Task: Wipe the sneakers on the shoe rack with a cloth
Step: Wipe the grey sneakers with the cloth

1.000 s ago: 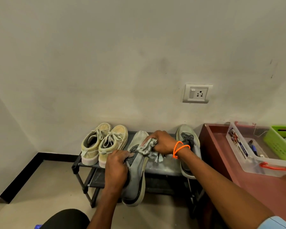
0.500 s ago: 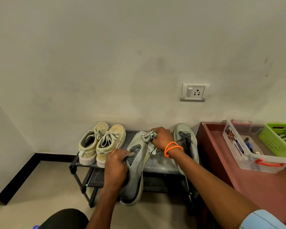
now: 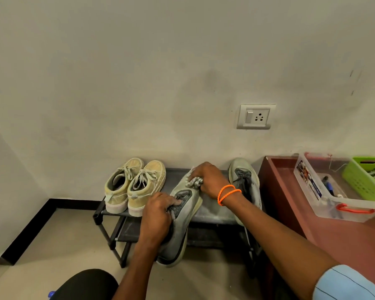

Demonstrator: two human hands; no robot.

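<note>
Since a second ago my right hand (image 3: 207, 177) has carried the cloth (image 3: 195, 181) from the laces of the grey sneaker (image 3: 182, 217) up to its toe, near the back edge of the shoe rack (image 3: 214, 213). My left hand (image 3: 158, 213) has stayed clamped around the sneaker's collar and tongue. I judge the wipe is running heel to toe along the upper, so this shoe's top is nearly covered.

There is only the head view. In it the grey sneaker lies tilted across the rack's top shelf, toe toward the wall and heel hanging out past the front edge, held up by my left hand. My right hand's fingers are curled tight round the bunched cloth and press it onto the toe. Its mate, the second grey sneaker (image 3: 245, 182), stands at the right end of the shelf, just beside my right wrist with its orange band (image 3: 227, 193). The tan pair (image 3: 134, 187) sits at the left end, apparently untouched, so by my reckoning most of the job is left.

Most of the cloth is buried in my fist; only a crumpled edge shows. My forearm hides part of the second grey sneaker, and the lower shelf is too dark to read. To the right, a red worktop (image 3: 344, 234) carries a clear box (image 3: 325, 198) and a green basket (image 3: 368, 180), which is cut off at the frame edge.
</note>
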